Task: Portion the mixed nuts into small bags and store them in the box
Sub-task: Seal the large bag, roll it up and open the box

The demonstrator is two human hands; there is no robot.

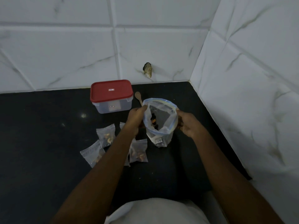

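nuts (pixel 153 122) sit low in the open zip bag (pixel 159 135), front-right of the red-lidded box (pixel 111 96); left hand (pixel 136 117) and right hand (pixel 189 125) each pinch its rim. if a rim slips, it could slump and spill.

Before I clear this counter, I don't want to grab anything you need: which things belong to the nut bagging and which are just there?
In use: large zip bag, gripped open by left hand and right hand; mixed nuts inside it; small filled bags; red-lidded box, shut; wooden spoon, probably the scoop.
Just there: dark chipped patch on the wall tile.
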